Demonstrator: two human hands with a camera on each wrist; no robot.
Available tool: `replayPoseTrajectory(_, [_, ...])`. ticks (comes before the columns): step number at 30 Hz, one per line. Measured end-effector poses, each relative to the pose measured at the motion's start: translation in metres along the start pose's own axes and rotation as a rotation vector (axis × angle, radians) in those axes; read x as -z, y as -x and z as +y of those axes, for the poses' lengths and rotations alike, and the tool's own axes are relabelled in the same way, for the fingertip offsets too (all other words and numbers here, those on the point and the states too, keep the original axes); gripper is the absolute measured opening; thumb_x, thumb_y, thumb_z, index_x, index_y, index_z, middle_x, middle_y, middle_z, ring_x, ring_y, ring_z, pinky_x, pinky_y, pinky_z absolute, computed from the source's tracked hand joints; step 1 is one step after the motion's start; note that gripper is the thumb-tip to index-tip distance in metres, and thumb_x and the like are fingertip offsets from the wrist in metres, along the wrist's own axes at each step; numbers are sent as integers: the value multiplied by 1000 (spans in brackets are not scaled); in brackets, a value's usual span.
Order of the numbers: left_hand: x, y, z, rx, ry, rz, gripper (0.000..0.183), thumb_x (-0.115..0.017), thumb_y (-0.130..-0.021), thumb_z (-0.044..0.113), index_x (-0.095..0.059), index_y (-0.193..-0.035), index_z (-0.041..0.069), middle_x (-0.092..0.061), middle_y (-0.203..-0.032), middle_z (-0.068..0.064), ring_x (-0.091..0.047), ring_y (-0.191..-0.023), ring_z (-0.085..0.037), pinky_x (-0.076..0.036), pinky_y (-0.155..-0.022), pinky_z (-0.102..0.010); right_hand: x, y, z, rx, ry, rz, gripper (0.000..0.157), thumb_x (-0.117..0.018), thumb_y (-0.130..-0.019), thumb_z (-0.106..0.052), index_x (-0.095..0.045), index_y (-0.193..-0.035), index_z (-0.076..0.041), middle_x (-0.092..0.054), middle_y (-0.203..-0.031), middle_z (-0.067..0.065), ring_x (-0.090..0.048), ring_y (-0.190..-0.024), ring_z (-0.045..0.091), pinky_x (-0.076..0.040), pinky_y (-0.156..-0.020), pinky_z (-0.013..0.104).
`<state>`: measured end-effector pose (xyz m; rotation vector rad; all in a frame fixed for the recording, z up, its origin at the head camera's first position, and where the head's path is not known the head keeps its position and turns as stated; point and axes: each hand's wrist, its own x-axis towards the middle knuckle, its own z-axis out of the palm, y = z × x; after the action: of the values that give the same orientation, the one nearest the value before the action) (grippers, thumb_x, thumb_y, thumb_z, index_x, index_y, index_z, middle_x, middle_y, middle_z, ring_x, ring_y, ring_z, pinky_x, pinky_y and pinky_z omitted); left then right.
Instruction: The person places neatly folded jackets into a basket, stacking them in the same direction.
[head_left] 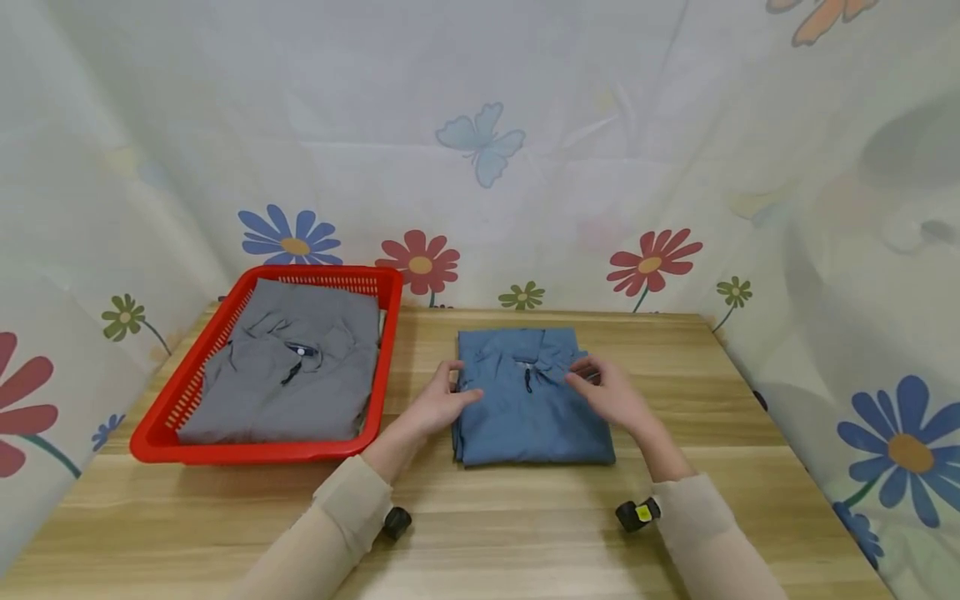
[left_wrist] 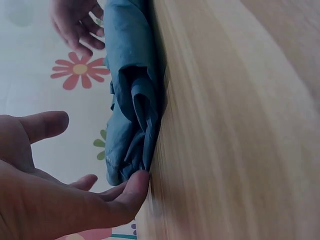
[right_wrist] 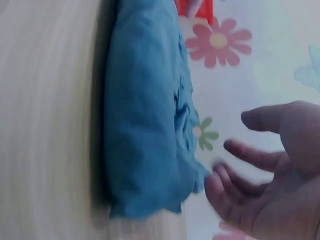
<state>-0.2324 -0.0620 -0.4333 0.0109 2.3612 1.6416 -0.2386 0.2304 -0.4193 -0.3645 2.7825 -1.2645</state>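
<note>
A folded blue garment with a collar (head_left: 532, 429) lies flat on the wooden table, a dark tag showing at its neck. My left hand (head_left: 441, 402) is at its left edge, thumb apart from the fingers; in the left wrist view a fingertip touches the end of the folded cloth (left_wrist: 131, 45). On the other side, my right hand (head_left: 613, 396) is beside the upper right edge with its fingers loosely bent. The right wrist view has those fingertips right at a small projecting corner of the blue cloth (right_wrist: 142, 115), nothing gripped between thumb and fingers.
To the left stands a red plastic basket (head_left: 281, 452) with slotted sides. A folded grey garment (head_left: 300, 408) fills it, a tag at its collar. The wooden table (head_left: 510, 533) ends at a flower-printed cloth backdrop (head_left: 555, 208) behind and at both sides.
</note>
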Motion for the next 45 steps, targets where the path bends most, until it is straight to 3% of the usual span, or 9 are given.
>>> replayPoseTrajectory(3, [-2,0,1,1,13,5,68,-65,-101,22,-29,-156,4,-40,-151,-29,-43,-136,-40,-34,-113,-57,6,4,9,-66,30,33,37,-61,-105,-22,-57,-126,8,-55,-129,32,-57,-109,44,-52,-85,51])
replayPoseTrajectory(8, [-5,-1,3,13,9,15,71,-65,-101,23,-26,-158,4,-33,-158,-28,-37,-142,-42,-30,-115,-58,8,8,17,-154,39,-77,52,-61,-104,-30,-49,-134,10,-47,-141,37,-48,-128,49,-46,-100,58])
replayPoseTrajectory(15, [-11,-5,5,23,-3,28,74,-64,-101,24,-23,-159,3,-26,-162,-27,-30,-147,-42,-25,-118,-58,7,8,23,-230,-71,-67,54,-59,-105,-33,-44,-141,5,-47,-139,34,-50,-123,45,-44,-100,57])
replayPoseTrajectory(29, [-13,-13,3,42,71,21,72,-63,-102,25,-24,-159,5,-34,-155,-31,-38,-141,-43,-30,-115,-58,6,8,33,-240,-171,-71,53,-59,-106,-30,-44,-145,3,-41,-148,32,-43,-133,45,-35,-110,61])
replayPoseTrajectory(38, [-15,-17,4,49,152,48,72,-63,-102,23,-22,-159,5,-32,-156,-31,-34,-144,-41,-26,-118,-54,5,5,33,-216,-247,-64,52,-61,-105,-27,-44,-145,2,-37,-152,32,-38,-138,45,-33,-112,59])
replayPoseTrajectory(45, [-15,-16,3,-19,159,22,70,-59,-103,16,-20,-161,11,-19,-165,-27,-20,-151,-42,-20,-120,-57,7,4,43,-190,-374,-101,54,-58,-101,-4,-36,-151,-2,-35,-148,35,-43,-130,43,-41,-102,53])
